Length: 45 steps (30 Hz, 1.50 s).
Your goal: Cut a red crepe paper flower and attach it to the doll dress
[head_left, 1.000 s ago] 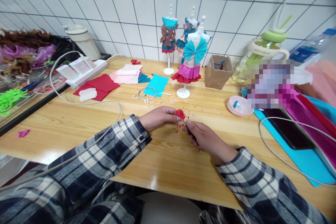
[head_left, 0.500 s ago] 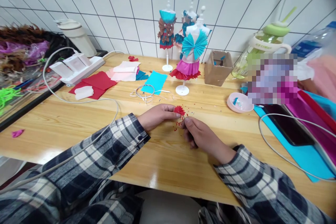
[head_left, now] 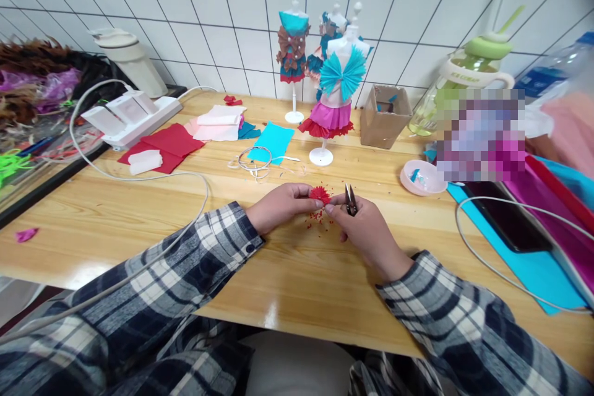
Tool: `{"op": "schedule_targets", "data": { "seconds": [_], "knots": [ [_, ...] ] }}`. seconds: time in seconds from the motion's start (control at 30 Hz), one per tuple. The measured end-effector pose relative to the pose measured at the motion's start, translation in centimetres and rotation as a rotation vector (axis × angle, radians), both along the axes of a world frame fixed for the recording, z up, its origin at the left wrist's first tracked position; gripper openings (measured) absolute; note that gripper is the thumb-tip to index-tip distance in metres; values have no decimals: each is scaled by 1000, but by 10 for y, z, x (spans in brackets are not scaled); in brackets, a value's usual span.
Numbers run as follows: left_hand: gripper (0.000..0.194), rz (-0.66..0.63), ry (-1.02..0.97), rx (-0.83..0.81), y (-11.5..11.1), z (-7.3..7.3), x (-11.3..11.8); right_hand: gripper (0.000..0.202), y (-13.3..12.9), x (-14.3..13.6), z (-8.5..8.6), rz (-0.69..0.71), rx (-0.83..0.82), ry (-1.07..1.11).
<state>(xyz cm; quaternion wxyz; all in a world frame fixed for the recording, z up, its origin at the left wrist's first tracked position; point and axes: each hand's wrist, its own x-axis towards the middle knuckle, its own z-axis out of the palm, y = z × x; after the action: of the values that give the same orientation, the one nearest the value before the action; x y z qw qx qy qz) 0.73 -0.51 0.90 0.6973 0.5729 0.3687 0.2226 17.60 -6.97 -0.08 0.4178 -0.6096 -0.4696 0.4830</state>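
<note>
A red paper flower [head_left: 320, 195] was held between two hands, low above the worktop [head_left: 269, 284].
The left hand [head_left: 281, 205] pinched its edge with closed fingers; the right hand [head_left: 366, 229] closed thumb and forefinger at its near side, scissors [head_left: 351, 203] tucked within, likely to free those fingertips. Both angled inward by red scraps [head_left: 316, 217].

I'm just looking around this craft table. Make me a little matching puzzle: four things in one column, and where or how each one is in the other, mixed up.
Things:
1. Red fringed paper
2. Small scissors
3. Dark phone
4. White power strip

Places and states:
A. Lying on a bright blue sheet
B. Pinched in the fingers of the left hand
C. With adapters plugged in
D. Held in the right hand, blades pointing away from the person

Right pairs: 1-B, 2-D, 3-A, 4-C
</note>
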Motion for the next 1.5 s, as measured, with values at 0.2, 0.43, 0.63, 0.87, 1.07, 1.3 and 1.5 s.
{"op": "schedule_targets", "data": {
  "seconds": [0.2,0.43,0.63,0.87,1.07,1.3,1.5],
  "knots": [
    [16,-15,-25,-19,1,-1,-2,26,2,2,2,75,-43,-9],
    [18,-41,-41,-40,3,-1,-5,41,2,7,4,89,-31,-10],
    [18,-134,141,153,1,6,-2,31,2,8,7,80,111,-161],
    [20,-219,71,104,1,9,-6,23,3,10,8,113,76,-176],
    [27,-197,33,56,2,8,-6,23,4,9,6,115,66,-139],
    [20,-156,100,79,3,4,-4,25,3,8,6,140,55,-152],
    [20,-172,146,139,3,3,-6,25,3,10,8,168,31,-149]
  ]
}}
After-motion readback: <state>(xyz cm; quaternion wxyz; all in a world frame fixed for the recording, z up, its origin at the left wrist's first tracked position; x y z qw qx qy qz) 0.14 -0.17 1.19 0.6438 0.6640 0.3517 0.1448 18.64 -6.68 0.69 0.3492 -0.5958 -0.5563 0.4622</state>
